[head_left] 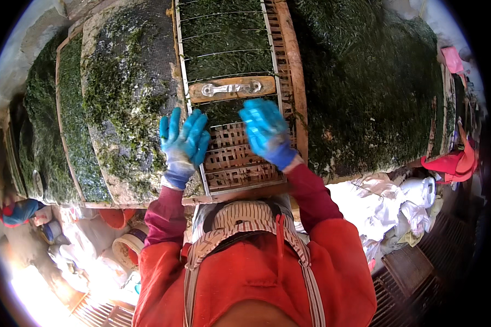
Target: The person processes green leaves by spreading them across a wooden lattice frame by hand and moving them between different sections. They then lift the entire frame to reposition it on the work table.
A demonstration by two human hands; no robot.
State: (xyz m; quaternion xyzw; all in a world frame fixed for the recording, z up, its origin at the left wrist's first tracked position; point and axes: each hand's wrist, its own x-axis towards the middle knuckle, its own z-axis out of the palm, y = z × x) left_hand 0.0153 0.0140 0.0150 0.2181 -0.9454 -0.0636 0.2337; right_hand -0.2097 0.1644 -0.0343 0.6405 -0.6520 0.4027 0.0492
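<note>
From the head camera: both hands are in blue gloves over a narrow frame (204,180) with a woven slat bottom (234,152). The left hand (184,143) is by the left rail, fingers straight and spread, nothing visible in its grip. The right hand (265,132) is palm down near the right rail, fingers straight and close together, a bit blurry, can't tell if it's touching anything underneath. The wet greens (223,113) lie in the frame just ahead of the bare slats, and a wooden bar (261,86) with a metal handle (232,88) crosses above them. More leafy stuff (365,92) covers the table to the right. Any print on the white bucket (124,250) down left is too small to read
</note>
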